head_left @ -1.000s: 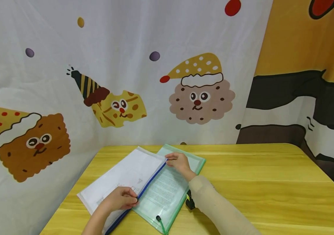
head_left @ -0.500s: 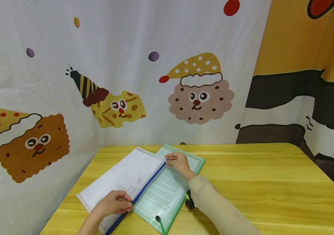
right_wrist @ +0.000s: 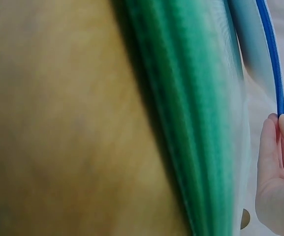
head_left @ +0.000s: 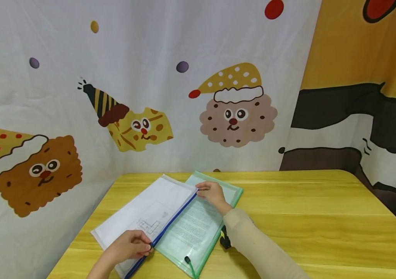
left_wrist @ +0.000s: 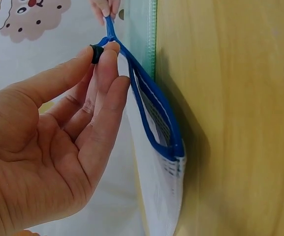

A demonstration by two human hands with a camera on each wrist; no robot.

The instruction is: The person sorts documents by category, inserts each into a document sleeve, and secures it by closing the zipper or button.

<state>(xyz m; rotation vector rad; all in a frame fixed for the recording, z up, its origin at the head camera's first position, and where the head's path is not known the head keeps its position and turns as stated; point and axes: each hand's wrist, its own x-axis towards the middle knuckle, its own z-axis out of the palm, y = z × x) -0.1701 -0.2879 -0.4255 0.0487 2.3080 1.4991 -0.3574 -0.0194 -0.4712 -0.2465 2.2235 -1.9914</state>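
Observation:
A clear zip document pouch point(head_left: 138, 201) with white printed paper inside lies slantwise, partly over a green zip document pouch point(head_left: 187, 224). My left hand point(head_left: 128, 246) pinches the dark zipper pull point(left_wrist: 97, 53) on its blue zipper point(head_left: 173, 220) between thumb and finger. In the left wrist view, the blue-edged mouth gapes from near the pull to the near end. Toward the far end, the zipper's two edges run together. My right hand point(head_left: 213, 193) holds that far corner, thumb and fingertips pinching the blue zipper end in the right wrist view.
The green pouch holds a printed sheet, and a dark pull on a green cord point(head_left: 188, 259) hangs at its near end. Beside the right sleeve is a small black and yellow object point(head_left: 225, 238). A cartoon-printed curtain point(head_left: 170, 50) stands behind the wooden table point(head_left: 306, 221).
My left hand has slid the pull along the blue zipper, toward the near left. More of the printed drawing shows behind it. The right hand stays at the far corner.

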